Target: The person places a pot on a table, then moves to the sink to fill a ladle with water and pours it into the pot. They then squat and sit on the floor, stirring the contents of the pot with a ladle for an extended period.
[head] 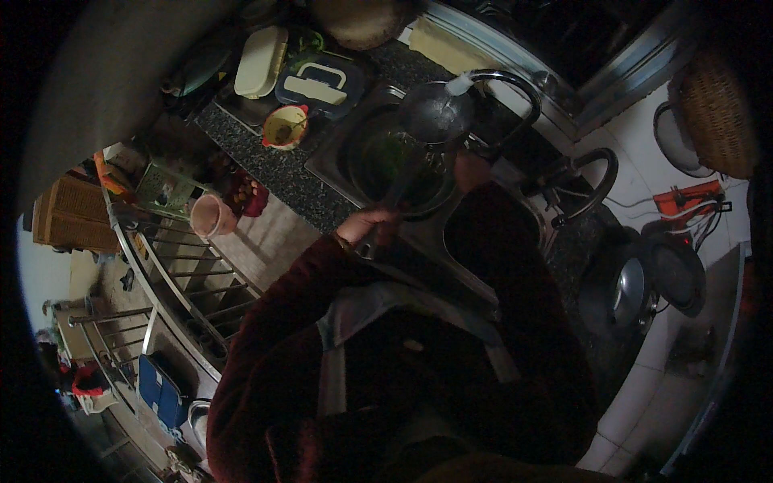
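My left hand (371,224) grips the handle of a wide round metal ladle or strainer (432,124). Its head lies below the spout of a curved chrome faucet (530,96), and water seems to run onto it. Beneath it, a round metal basin (426,211) with green leaves (389,154) sits in the steel sink (320,160). My right hand (473,171) is at the basin's right side, close to the ladle head; shadow hides its fingers, so I cannot tell whether it holds anything.
On the granite counter (241,130) left of the sink stand a red-rimmed bowl (285,128), a cream container (261,63) and a dark lid with a pale handle (320,87). A second faucet (595,175) and a dark pot (610,284) are at right. A pink bucket (212,216) is lower left.
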### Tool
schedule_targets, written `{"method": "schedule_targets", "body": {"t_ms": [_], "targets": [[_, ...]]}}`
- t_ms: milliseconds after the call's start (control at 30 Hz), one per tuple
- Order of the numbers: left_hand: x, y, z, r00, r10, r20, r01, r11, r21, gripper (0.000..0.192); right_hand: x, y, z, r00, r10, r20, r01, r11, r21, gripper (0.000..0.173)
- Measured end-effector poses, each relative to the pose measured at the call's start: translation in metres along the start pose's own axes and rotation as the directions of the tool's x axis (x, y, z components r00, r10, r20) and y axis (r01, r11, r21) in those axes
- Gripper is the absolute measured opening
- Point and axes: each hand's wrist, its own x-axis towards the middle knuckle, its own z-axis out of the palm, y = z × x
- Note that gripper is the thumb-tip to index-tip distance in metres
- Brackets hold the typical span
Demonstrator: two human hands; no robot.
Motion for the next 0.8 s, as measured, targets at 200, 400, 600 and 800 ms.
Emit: {"method": "schedule_targets", "body": {"t_ms": [200,400,600,800], "targets": [[0.005,0.005,0.016,0.960,0.181,-0.213,-0.110,0.945,0.308,0.020,0.014,0.018,-0.090,0.894,-0.372,0.251,0.305,0.913,0.269,0.038],[0.004,0.021,0.037,0.966,0.135,-0.222,-0.050,0.935,0.351,0.012,0.018,0.017,-0.134,0.916,-0.321,0.240,0.210,0.895,0.394,0.024],[0.018,0.006,0.047,0.990,0.140,-0.015,-0.138,0.984,0.112,0.021,0.021,0.039,-0.104,0.855,-0.518,0.020,0.439,0.745,0.502,0.037],[0.037,-0.016,0.056,0.884,0.134,-0.447,-0.068,0.985,0.161,0.016,0.028,0.051,-0.073,0.749,-0.573,-0.333,0.635,0.477,0.607,0.031]]}}
